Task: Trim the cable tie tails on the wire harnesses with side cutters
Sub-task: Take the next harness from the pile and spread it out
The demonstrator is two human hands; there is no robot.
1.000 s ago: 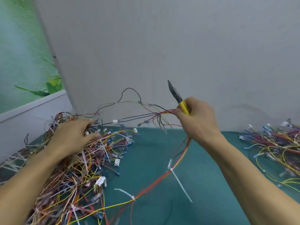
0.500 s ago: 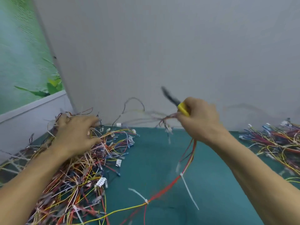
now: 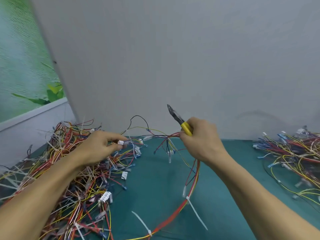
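– Gone from the pile (image 3: 69,170) by the tabletop's (image 3: 155,187) left edge, the left hand (image 3: 98,148) now pinches a white connector (image 3: 120,142). The harness (image 3: 197,172) is strung between both hands over the middle.

– And the right hand (image 3: 200,141)?

– Wrapped round the yellow-handled cutters (image 3: 180,121), wires caught under the same fingers. For a clean trim, I'd say set the blades flush against each tie's head, with the wires kept out of the bite. Two tails (image 3: 197,213) lie uncut toward the near edge.

– Blades apart?

– Too blurred to tell. A second heap (image 3: 294,153) runs off the right edge.
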